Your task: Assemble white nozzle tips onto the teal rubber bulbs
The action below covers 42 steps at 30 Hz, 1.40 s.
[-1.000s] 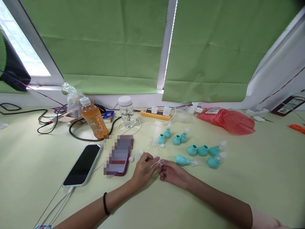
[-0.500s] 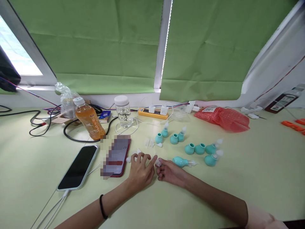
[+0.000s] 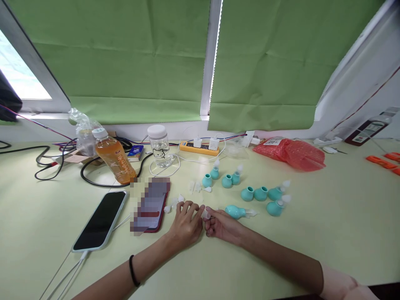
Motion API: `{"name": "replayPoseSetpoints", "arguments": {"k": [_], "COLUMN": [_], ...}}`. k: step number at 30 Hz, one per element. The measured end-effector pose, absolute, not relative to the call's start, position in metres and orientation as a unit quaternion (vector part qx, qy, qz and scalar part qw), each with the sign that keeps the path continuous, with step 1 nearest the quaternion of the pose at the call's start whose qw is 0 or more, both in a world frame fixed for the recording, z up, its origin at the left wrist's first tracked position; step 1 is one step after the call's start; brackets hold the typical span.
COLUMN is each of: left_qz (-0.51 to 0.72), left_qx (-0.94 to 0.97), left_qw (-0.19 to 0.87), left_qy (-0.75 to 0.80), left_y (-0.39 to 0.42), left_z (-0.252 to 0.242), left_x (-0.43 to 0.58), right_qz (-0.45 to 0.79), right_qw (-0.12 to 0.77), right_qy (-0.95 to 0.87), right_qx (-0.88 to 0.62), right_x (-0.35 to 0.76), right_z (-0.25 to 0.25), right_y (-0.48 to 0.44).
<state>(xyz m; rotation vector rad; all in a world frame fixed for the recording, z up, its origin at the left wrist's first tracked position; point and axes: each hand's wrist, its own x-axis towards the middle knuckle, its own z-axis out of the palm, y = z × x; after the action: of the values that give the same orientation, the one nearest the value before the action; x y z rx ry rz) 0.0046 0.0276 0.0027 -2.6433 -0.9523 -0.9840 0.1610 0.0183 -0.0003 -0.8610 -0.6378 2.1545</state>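
Right grip (image 3: pixel 224 226) pinches a small translucent piece (image 3: pixel 206 214) at its fingertips, left grip (image 3: pixel 186 224) meeting it, closure unclear, with open table (image 3: pixel 225 268) toward the near edge.

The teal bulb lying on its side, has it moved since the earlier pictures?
No: against the yellow power strip, the teal bulb keeps its place; only the view shifted, sliding both slightly left.

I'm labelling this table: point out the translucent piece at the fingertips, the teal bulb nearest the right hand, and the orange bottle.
Translucent piece (image 3: pixel 206 214): head view, on its visible side.
Teal bulb (image 3: pixel 234 211): head view, on its rounded body.
Orange bottle (image 3: pixel 115 158): head view, middle of its body.
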Motion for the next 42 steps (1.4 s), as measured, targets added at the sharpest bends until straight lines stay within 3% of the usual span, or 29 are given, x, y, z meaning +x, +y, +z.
{"name": "replayPoseSetpoints", "arguments": {"k": [7,18,32,42], "left_qz": [-0.352,-0.387,-0.426,-0.389], "left_qx": [-0.878,-0.854,-0.833,-0.87], "left_qw": [-0.058,-0.139,-0.149,-0.123], "left_qy": [-0.318,-0.318,-0.32,-0.277], "left_y": [0.031,0.0312,0.0315,0.035], "left_z": [0.0031,0.0037,0.0051,0.0029], "left_x": [0.0036,0.0036,0.0049,0.0007], "right_qz": [0.833,0.856,0.839,0.834], "right_qw": [0.373,0.357,0.359,0.37], "right_qy": [-0.221,-0.175,-0.225,-0.23], "right_qx": [-0.343,-0.331,-0.34,-0.339], "right_x": [0.1604,0.1619,0.1611,0.1602], "right_z": [0.0021,0.006,0.0034,0.0047], "right_y": [0.018,0.0191,0.0177,0.0168]}}
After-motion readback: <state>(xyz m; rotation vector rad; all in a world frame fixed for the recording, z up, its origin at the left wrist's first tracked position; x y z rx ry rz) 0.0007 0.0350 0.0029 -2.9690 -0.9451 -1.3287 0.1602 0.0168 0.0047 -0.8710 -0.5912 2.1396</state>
